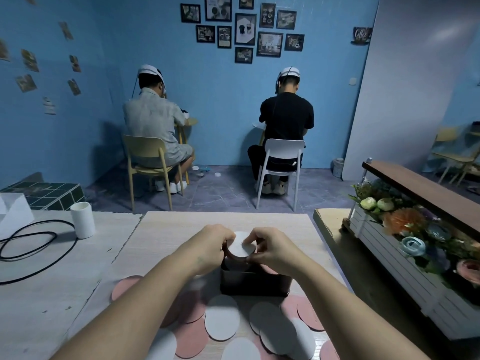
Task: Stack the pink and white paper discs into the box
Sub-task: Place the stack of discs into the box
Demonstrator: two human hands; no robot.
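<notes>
While left hand [210,245] and right hand [270,248] pinch disc stack [240,245] at box [254,281] rim | loose discs [222,320] nearer | cup [82,220], cable [39,245] leftward

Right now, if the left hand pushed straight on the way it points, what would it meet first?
The left hand grips the stack of discs over the box, so that stack comes first. Straight beyond it is probably the right hand, though depth is unclear.

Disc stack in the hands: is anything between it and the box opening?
Nothing visible. The left hand and right hand grip the white-topped stack right over the dark box, with no object between stack and opening. The box's inside beneath the stack is hidden.
</notes>
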